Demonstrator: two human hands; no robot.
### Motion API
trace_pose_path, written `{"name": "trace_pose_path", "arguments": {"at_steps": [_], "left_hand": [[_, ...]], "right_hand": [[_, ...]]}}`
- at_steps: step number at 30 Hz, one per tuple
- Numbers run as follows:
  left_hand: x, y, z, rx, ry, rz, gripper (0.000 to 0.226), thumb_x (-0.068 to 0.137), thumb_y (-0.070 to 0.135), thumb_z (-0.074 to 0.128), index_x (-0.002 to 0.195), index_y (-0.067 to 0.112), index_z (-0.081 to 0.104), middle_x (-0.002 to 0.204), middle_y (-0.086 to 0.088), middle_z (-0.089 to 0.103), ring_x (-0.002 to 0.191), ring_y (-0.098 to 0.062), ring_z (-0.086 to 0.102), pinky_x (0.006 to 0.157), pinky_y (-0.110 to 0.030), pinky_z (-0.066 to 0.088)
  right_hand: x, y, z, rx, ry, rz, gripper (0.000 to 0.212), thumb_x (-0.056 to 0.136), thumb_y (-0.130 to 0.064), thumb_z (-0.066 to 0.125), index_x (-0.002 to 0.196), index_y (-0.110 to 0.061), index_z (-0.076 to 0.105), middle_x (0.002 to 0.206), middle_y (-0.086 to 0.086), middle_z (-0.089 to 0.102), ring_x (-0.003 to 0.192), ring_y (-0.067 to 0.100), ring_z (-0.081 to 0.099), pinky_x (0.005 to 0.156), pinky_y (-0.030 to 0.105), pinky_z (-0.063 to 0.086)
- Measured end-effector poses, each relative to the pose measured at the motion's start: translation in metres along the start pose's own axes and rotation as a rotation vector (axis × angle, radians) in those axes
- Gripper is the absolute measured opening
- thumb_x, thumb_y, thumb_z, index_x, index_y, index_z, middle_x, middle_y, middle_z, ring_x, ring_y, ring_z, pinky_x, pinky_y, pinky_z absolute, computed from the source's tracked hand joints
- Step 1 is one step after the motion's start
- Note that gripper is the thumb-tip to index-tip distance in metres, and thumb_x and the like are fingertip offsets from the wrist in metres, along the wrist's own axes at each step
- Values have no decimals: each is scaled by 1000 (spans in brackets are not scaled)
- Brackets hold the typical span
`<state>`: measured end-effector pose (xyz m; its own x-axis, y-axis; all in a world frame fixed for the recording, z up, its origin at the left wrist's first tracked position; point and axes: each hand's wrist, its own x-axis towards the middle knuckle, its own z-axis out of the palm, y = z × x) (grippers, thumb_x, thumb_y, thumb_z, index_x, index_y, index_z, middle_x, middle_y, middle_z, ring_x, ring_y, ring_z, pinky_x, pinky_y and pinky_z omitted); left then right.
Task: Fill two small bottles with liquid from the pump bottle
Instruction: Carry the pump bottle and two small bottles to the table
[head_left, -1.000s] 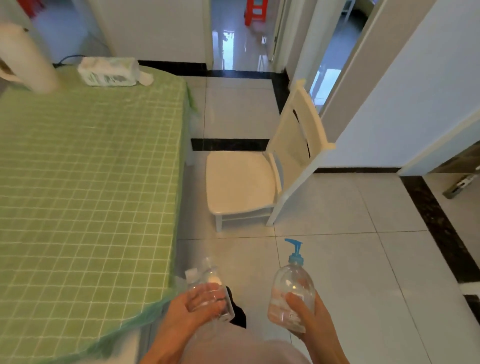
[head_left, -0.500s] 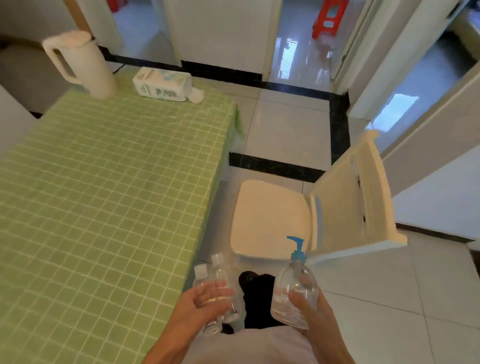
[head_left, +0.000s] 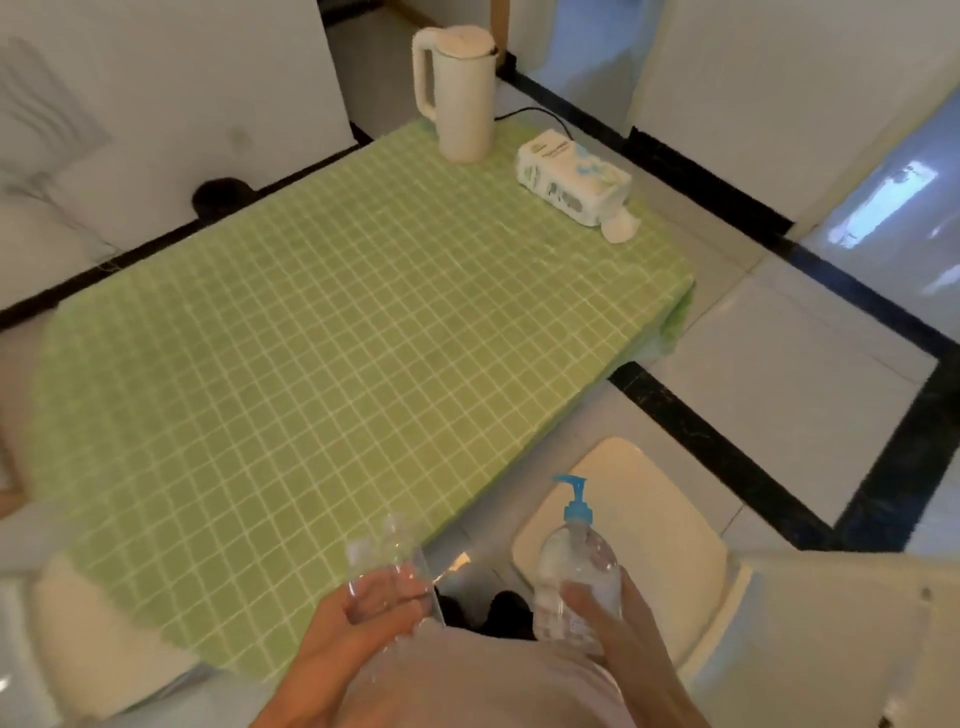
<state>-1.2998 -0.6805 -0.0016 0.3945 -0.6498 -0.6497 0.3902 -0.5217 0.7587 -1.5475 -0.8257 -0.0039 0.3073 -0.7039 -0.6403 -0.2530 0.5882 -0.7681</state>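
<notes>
The left hand (head_left: 358, 623) has its fingers (head_left: 395, 584) curled round 2 small clear bottles (head_left: 382, 561), gripped side by side over the near edge of the green checked table (head_left: 311, 338), their tops blurred; the right hand (head_left: 613, 618) grips the pump bottle (head_left: 576, 571) low on its clear body, fingers wrapped across the front, the blue pump head (head_left: 574, 499) upright, above the near left part of a cream chair seat (head_left: 639, 525). At the table's far right stand a cream jug (head_left: 460, 93) and, just right of it, a tissue pack (head_left: 571, 176) lying flat; both are well apart from the hands.
</notes>
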Motion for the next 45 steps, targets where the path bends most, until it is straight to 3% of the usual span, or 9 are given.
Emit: {"name": "trace_pose_path", "arguments": {"at_steps": [2, 6, 11, 14, 20, 31, 34, 42, 45], "left_hand": [[3, -1, -8, -41, 47, 14, 35, 81, -14, 77, 112, 0, 73, 103, -19, 81, 90, -26, 80, 71, -20, 61], [13, -2, -25, -49, 44, 53, 34, 81, -4, 82, 112, 10, 76, 104, -10, 82, 98, -25, 79, 74, -19, 62], [20, -6, -40, -97, 7, 78, 38, 69, 15, 93, 105, 19, 81, 107, -7, 82, 101, -21, 79, 76, -17, 60], [25, -12, -48, -114, 13, 80, 52, 65, 17, 97, 113, 15, 76, 108, -6, 82, 103, -22, 78, 77, -18, 60], [35, -17, -59, -184, 63, 111, 56, 66, 24, 89, 119, 15, 74, 113, -3, 81, 105, -22, 78, 88, -29, 58], [57, -29, -62, -342, 270, 155, 57, 68, 22, 91, 121, 13, 72, 114, -4, 81, 106, -20, 78, 81, -20, 61], [85, -19, -45, -337, 282, 137, 58, 72, 25, 92, 125, 16, 70, 117, 0, 80, 109, -18, 77, 85, -27, 62], [243, 35, 51, -320, 271, 112, 55, 73, 14, 89, 125, 20, 70, 118, 1, 80, 109, -17, 76, 86, -21, 61], [275, 52, 67, -346, 276, 128, 61, 66, 15, 89, 123, 18, 69, 116, -2, 80, 110, -20, 76, 88, -23, 61]], "right_hand": [[16, -7, 3, -61, -32, -3, 80, 60, -54, 88, 134, -44, 60, 117, -12, 78, 94, -4, 77, 72, 13, 59], [41, -14, 19, -135, -21, -42, 87, 65, -57, 90, 143, -42, 55, 125, -5, 79, 115, 20, 76, 102, 46, 61], [50, -22, 39, -143, 5, -48, 74, 59, -66, 84, 127, -62, 56, 104, -18, 83, 93, 6, 81, 72, 21, 64], [52, -29, 41, -135, -30, -26, 94, 53, -63, 85, 142, -44, 60, 113, -4, 85, 99, 19, 83, 80, 36, 67], [67, -43, 47, -168, -102, -18, 94, 52, -53, 90, 140, -40, 62, 115, 2, 85, 102, 26, 84, 82, 42, 66], [150, -85, 87, -355, -329, -64, 85, 55, -61, 93, 134, -55, 62, 126, -5, 81, 116, 24, 79, 107, 58, 58], [184, -101, 88, -396, -366, -65, 94, 43, -71, 97, 130, -52, 65, 124, -7, 81, 114, 19, 79, 105, 53, 60], [333, -164, 39, -424, -447, -87, 81, 66, -55, 89, 142, -54, 61, 134, -4, 76, 122, 23, 76, 102, 55, 62], [366, -177, 34, -485, -451, -125, 82, 60, -59, 89, 137, -55, 60, 127, -13, 79, 113, 12, 79, 84, 33, 68]]}}
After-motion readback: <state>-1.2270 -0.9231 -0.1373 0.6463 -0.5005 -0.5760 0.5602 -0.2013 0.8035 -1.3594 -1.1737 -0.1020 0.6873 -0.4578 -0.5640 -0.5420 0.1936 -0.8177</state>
